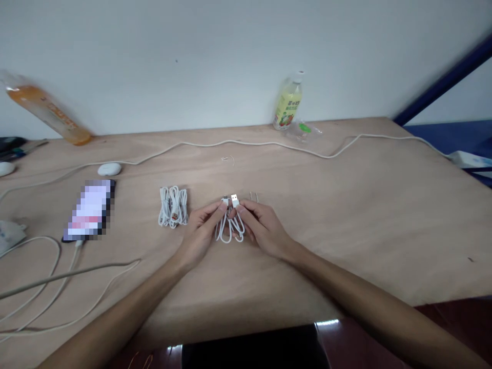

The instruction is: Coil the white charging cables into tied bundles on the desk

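A white USB cable (226, 236), folded into loops, is held between my two hands over the middle of the table. My left hand (202, 223) pinches it near the smaller, dark-tipped plug. The thumb of my right hand (265, 225) presses on the white housing of the USB plug (235, 200), whose metal end points away from me. The two plugs sit side by side at the top of the bundle. Left of my hands lie several coiled white cables (173, 206) in a row. Thin twist ties (254, 196) lie just beyond my right hand.
A phone (90, 210) with a charging cable lies at the left, near a white earbud case (109, 169). An orange drink bottle (49, 115) and a yellow-green bottle (288, 105) lean on the wall. A long white cord (246, 142) crosses the table's back.
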Demonstrator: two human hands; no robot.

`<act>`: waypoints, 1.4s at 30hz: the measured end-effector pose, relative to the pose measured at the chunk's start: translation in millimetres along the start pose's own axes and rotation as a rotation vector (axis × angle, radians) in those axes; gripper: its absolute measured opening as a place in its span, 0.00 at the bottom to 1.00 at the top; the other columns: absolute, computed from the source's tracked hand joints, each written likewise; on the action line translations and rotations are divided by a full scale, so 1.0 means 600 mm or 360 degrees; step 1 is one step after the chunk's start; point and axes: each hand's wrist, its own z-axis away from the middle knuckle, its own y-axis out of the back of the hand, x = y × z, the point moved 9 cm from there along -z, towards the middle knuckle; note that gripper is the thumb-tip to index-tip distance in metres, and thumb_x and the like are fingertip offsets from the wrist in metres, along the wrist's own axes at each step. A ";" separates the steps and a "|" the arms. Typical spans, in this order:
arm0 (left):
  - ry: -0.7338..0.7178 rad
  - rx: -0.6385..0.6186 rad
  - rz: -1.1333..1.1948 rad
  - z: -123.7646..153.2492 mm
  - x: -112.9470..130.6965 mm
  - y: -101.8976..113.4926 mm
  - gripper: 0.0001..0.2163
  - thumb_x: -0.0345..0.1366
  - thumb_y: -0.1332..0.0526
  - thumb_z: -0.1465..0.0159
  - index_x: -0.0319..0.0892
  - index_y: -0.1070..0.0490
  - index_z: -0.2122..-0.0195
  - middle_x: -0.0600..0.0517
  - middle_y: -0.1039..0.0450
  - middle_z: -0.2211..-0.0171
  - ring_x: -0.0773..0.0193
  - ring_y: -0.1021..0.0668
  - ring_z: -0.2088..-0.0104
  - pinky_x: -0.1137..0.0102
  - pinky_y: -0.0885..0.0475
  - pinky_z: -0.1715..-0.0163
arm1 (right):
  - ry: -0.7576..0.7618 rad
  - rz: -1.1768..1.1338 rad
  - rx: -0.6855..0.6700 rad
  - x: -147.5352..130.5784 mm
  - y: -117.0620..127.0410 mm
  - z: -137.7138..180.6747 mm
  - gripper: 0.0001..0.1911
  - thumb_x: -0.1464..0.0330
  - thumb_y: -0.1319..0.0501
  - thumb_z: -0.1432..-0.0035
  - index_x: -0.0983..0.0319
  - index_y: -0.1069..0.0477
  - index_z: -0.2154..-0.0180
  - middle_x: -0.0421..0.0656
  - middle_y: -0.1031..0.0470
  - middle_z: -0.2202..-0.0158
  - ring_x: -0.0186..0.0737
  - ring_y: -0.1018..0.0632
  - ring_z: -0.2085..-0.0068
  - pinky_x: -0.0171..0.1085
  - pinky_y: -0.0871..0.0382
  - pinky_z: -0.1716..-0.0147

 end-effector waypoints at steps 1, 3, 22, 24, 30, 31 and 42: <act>0.0003 -0.0001 0.0005 0.000 -0.001 0.000 0.22 0.57 0.25 0.38 0.40 0.15 0.62 0.48 0.17 0.67 0.60 0.17 0.70 0.69 0.22 0.71 | 0.0002 0.0017 0.0010 0.000 0.001 0.000 0.21 0.51 0.42 0.25 0.58 0.26 0.64 0.35 0.30 0.76 0.35 0.30 0.75 0.34 0.39 0.75; 0.0012 0.0002 0.0007 0.001 -0.004 0.001 0.21 0.56 0.25 0.37 0.40 0.15 0.60 0.48 0.17 0.67 0.59 0.16 0.70 0.68 0.21 0.71 | 0.0000 0.0030 0.0022 0.001 0.002 0.001 0.21 0.50 0.41 0.26 0.58 0.26 0.64 0.35 0.30 0.76 0.35 0.31 0.75 0.34 0.39 0.75; 0.0091 0.0252 0.0197 0.008 0.005 0.012 0.29 0.43 0.16 0.48 0.43 0.29 0.53 0.40 0.14 0.48 0.45 0.11 0.55 0.63 0.14 0.70 | -0.0106 -0.0307 0.0262 0.011 0.022 -0.004 0.26 0.48 0.27 0.41 0.55 0.39 0.71 0.30 0.38 0.81 0.30 0.37 0.82 0.33 0.42 0.83; 0.0143 0.0203 0.0191 0.008 0.002 0.007 0.32 0.37 0.16 0.49 0.41 0.27 0.46 0.39 0.14 0.45 0.47 0.11 0.56 0.64 0.14 0.70 | -0.0100 -0.0307 0.0263 0.011 0.026 -0.006 0.30 0.51 0.24 0.44 0.55 0.44 0.74 0.30 0.39 0.82 0.30 0.36 0.82 0.33 0.42 0.83; 0.0170 0.0052 0.0293 0.005 0.001 -0.007 0.19 0.43 0.21 0.41 0.37 0.15 0.52 0.40 0.13 0.51 0.47 0.12 0.53 0.62 0.14 0.60 | -0.0041 -0.0325 0.0197 0.006 0.029 -0.011 0.32 0.52 0.26 0.41 0.56 0.45 0.79 0.34 0.35 0.82 0.32 0.33 0.81 0.34 0.37 0.80; 0.0165 0.0057 0.0302 0.005 0.002 -0.007 0.18 0.43 0.21 0.41 0.37 0.15 0.55 0.41 0.12 0.53 0.47 0.12 0.52 0.63 0.15 0.59 | -0.0013 -0.0327 0.0193 0.003 0.029 -0.011 0.31 0.53 0.26 0.40 0.56 0.44 0.79 0.35 0.33 0.81 0.33 0.31 0.79 0.35 0.35 0.79; 0.0032 0.0296 0.0348 0.003 0.007 0.017 0.20 0.53 0.22 0.39 0.40 0.16 0.58 0.46 0.12 0.63 0.52 0.12 0.53 0.62 0.19 0.49 | -0.0141 -0.0741 0.0166 0.004 0.024 -0.011 0.20 0.62 0.28 0.46 0.56 0.39 0.76 0.31 0.36 0.81 0.29 0.38 0.81 0.32 0.45 0.82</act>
